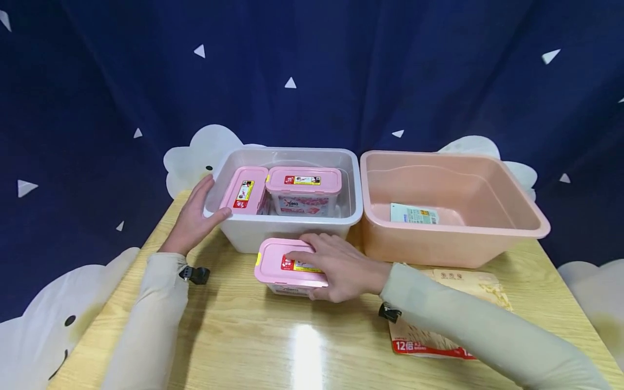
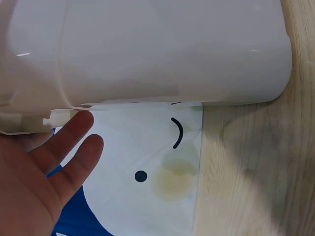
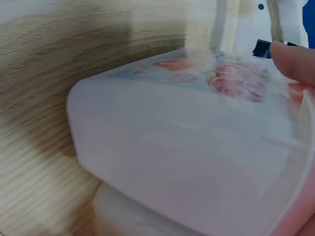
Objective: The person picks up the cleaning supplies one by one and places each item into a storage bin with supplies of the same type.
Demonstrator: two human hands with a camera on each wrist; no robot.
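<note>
My right hand (image 1: 343, 265) grips a pink-lidded OMO laundry detergent box (image 1: 273, 262) from its right end, its fingers over the lid and the thumb at the near side. In the right wrist view the box's pale body (image 3: 177, 147) fills most of the picture, close over the wooden table. My left hand (image 1: 192, 219) is at the left rim of a white plastic bin (image 1: 287, 230), its fingers spread and fairly straight, the thumb reaching over the front corner. Inside that bin are two more pink-lidded boxes, one lengthwise (image 1: 234, 189) at the left, one crosswise (image 1: 304, 187).
A pink plastic bin (image 1: 419, 244) stands right beside the white one, holding a light green packet (image 1: 413, 214). A tan packet with red print (image 1: 468, 284) lies on the wooden table (image 1: 244, 346), partly under my right forearm. A dark blue curtain (image 1: 341, 70) hangs behind.
</note>
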